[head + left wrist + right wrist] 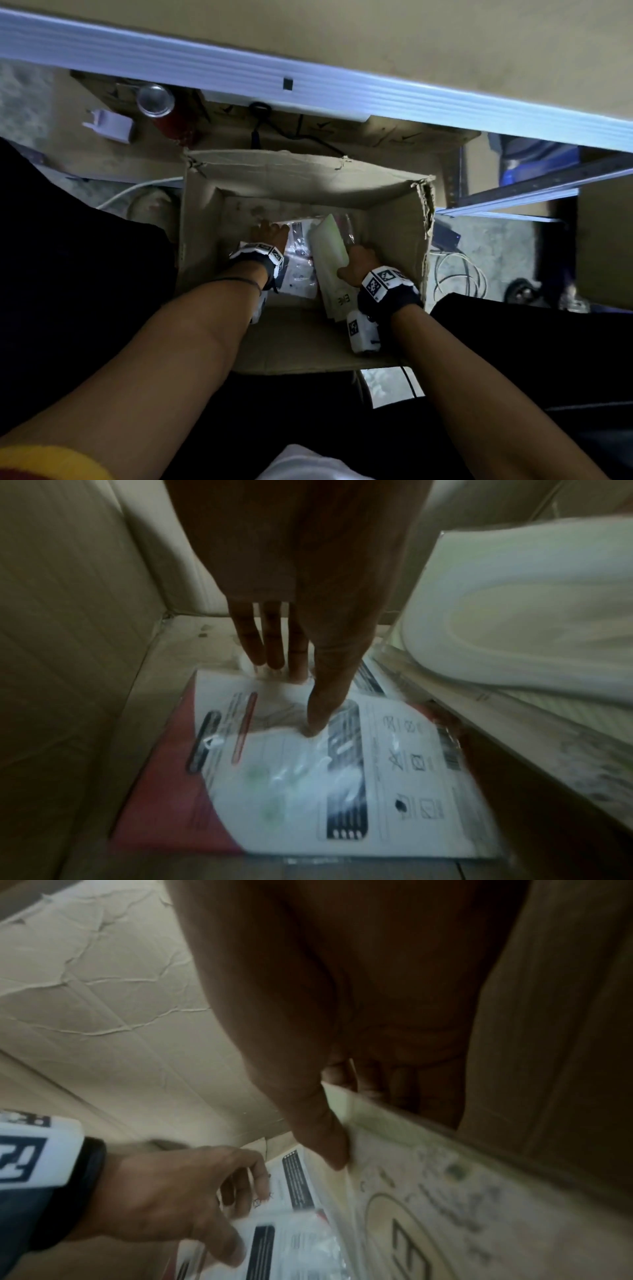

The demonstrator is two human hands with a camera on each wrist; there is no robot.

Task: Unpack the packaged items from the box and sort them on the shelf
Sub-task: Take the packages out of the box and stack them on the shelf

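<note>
Here the left hand (301, 593) reaches down with straight fingers pressing a flat plastic-wrapped packet (342, 777) on the box (394, 219) floor; the right hand (358, 265) pinches a pale upright package (327, 246), its print blurred and lower edge hidden.

Red can (171, 118), white bracket (109, 125), coiled cable (459, 274) nearby.

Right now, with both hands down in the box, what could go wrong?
The right hand pinches only the edge of the pale flat package, so it might slip or bend when lifted. The left hand merely touches the glossy packet with straight fingers; it could slide. The box wall is torn and may snag.
</note>
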